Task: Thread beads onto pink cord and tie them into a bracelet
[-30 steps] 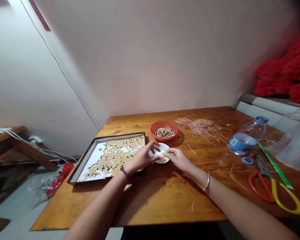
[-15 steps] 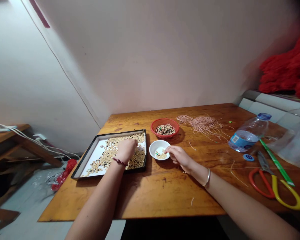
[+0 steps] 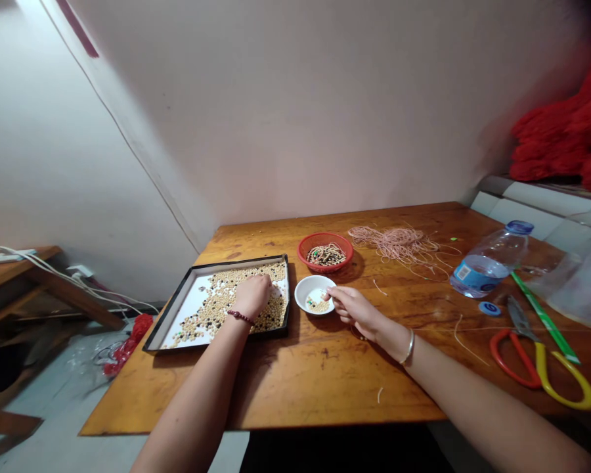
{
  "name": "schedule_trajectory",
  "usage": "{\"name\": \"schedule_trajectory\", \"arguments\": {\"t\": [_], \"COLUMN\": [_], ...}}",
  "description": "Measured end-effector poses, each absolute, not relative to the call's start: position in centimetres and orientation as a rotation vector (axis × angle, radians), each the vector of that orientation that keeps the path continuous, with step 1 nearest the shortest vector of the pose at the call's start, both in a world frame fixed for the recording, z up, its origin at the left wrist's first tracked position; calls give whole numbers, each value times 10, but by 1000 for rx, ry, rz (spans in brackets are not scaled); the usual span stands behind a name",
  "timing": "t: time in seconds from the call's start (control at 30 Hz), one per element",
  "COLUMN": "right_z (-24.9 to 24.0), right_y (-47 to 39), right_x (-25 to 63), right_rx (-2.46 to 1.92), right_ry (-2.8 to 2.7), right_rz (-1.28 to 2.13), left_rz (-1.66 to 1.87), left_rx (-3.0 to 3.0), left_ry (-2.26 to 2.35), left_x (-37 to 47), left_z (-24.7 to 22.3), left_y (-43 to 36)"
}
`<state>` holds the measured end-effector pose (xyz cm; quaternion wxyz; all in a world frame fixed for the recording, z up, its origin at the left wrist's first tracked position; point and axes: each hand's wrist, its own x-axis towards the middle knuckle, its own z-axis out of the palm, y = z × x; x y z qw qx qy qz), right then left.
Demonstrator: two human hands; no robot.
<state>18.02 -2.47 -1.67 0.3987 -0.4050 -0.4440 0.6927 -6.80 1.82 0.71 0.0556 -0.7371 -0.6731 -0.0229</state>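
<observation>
Now that my left hand [image 3: 253, 295] curls among beads [image 3: 217, 305], my right hand [image 3: 358, 311] pinches beside the bowl [image 3: 300, 303]. What either holds is unclear.

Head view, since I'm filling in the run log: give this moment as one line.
left hand: at bead tray; right hand: fingers pinched at white bowl; red basket: beaded strings inside; scissors: on table

Bead-craft workroom, by its contents: one wooden table [image 3: 295, 381]; one tray [image 3: 189, 307] of loose beads [image 3: 221, 299], eight o'clock from the view's centre; tangled cord [image 3: 398, 243], three o'clock; scissors [image 3: 521, 320], four o'clock; heaped red bundles [image 3: 561, 141], two o'clock; plain wall [image 3: 320, 118], twelve o'clock.
</observation>
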Motion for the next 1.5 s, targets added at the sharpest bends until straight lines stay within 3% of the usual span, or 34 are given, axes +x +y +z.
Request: {"name": "schedule_trajectory", "arguments": {"t": [0.1,0.27,0.43,0.8,1.5], "right_z": [-17,-19,-25,-32,-20], "right_y": [-24,-20,-15,-16,-22], "right_x": [178,176,177,181,181], "right_rx": [-1051,-1084,-1021,-1163,-1189], "right_ry": [-1148,-1206,-1398,-1558,-1555], "right_rz": [1719,1515,1201,925,871], "left_rz": [-294,-1127,-1338,-1370,-1474], "left_rx": [-2345,-3202,-3317,-3299,-3207], "left_ry": [-2036,-1717,-1585,-1660,-1772], "left_x": [-60,-25,-3,-3,-1], "left_z": [11,15,11,9,4], "left_y": [18,8,-6,-6,-3]}}
